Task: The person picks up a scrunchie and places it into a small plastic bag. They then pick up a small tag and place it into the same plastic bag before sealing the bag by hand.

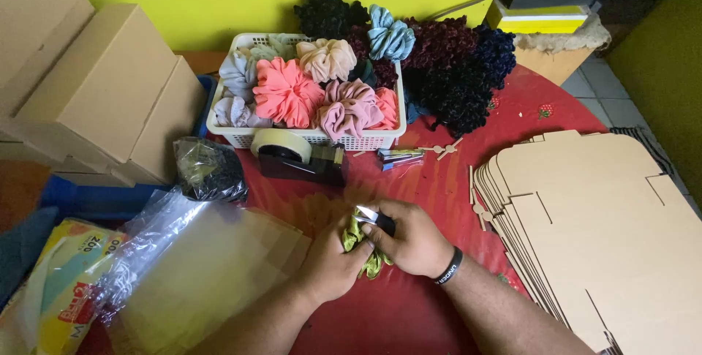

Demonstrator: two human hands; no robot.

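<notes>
Head view: green scrunchie (363, 247) pinched between left hand (330, 261) and right hand (413, 242), both grips clamped on it, just below tape dispenser (300, 156).

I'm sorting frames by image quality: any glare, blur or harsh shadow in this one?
Head view: light is soft and even, shadows faint; glare on the clear plastic bags and on the small metal piece between the left hand and right hand; the green scrunchie looks slightly soft; mild wide-angle bending at the edges.

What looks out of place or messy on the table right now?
Dark scrunchies lie heaped loose on the red table behind the white basket rather than in it. A few small clips are scattered beside the tape dispenser.
</notes>
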